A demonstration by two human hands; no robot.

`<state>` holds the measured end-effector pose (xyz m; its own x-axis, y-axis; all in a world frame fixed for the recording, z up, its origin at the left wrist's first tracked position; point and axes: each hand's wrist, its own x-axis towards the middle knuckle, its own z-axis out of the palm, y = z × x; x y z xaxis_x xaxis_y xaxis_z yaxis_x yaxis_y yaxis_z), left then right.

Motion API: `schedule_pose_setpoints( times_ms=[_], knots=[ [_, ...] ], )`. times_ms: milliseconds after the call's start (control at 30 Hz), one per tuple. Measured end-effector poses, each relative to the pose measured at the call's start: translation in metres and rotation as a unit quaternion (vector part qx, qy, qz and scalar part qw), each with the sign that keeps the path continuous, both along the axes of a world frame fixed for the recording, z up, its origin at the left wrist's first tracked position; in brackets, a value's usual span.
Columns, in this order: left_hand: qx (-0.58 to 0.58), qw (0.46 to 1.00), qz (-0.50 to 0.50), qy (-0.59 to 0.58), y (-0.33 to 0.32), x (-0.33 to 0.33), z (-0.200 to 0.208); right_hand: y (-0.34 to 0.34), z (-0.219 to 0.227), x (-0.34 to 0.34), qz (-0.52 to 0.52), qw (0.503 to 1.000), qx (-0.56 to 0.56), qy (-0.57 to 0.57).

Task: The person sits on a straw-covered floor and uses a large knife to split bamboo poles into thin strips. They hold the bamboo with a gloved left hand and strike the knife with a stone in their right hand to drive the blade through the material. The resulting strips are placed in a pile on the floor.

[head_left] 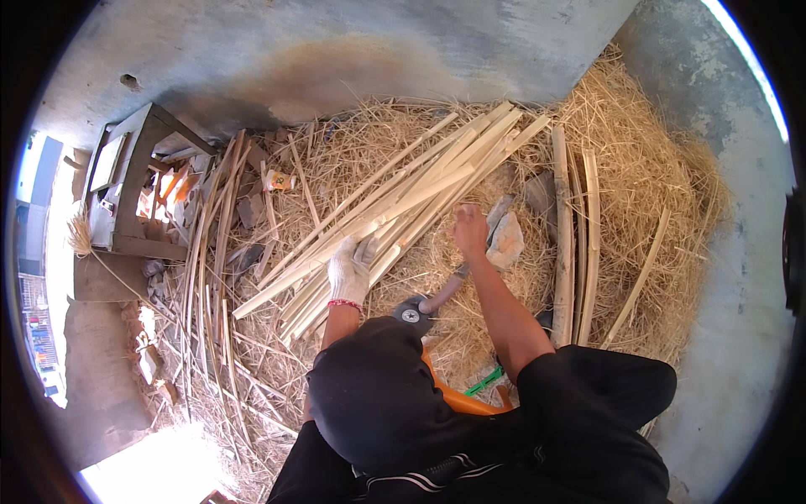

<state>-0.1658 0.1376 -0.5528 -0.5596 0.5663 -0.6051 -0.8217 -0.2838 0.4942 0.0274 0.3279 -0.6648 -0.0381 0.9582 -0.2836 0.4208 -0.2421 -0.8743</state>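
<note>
My left hand (349,267), in a white knitted glove with a red band at the wrist, is closed on the lower end of a pale split strip (432,191). That strip, bamboo or wood, lies slantwise over a bundle of similar strips (304,306). My bare right hand (471,229) is held in a fist right of the bundle; anything inside it is too hidden to make out. Beside it rests a pale rough stone (505,242). Below the hand is a curved brown piece (447,292), reaching a dark rounded part with a light disc (410,316).
Straw (655,160) covers the floor and heaps up at the right wall. Long poles (564,244) lie to the right, thin sticks (220,210) to the left. A wooden frame (134,185) stands far left. Beneath me shows an orange seat (457,398) near a green strip (485,381).
</note>
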Motion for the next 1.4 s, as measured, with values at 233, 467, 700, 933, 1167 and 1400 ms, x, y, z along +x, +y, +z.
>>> schedule_pose_setpoints(
  times_ms=[233,467,700,933,1167,1400],
  knots=[
    [-0.095,0.991,-0.089,-0.011,0.038,0.033,-0.017,-0.065,-0.021,0.126,0.021,0.989,0.103,-0.099],
    [-0.441,0.602,-0.301,0.594,-0.006,0.022,-0.003,-0.114,0.035,0.181,-0.113,0.989,-0.079,0.052],
    [-0.518,0.437,-0.380,0.630,-0.037,-0.084,-0.062,-0.132,0.026,0.198,-0.051,0.994,-0.080,-0.050],
    [-0.427,0.416,-0.436,0.674,-0.038,-0.100,-0.060,-0.136,0.011,0.205,-0.060,0.995,-0.070,-0.046],
    [-0.395,0.497,-0.333,0.697,-0.022,-0.131,-0.042,-0.139,0.010,0.205,-0.029,0.994,-0.069,-0.082],
    [-0.373,0.590,-0.254,0.670,-0.014,-0.149,-0.044,-0.143,-0.007,0.212,-0.013,0.994,-0.066,-0.083]
  ],
)
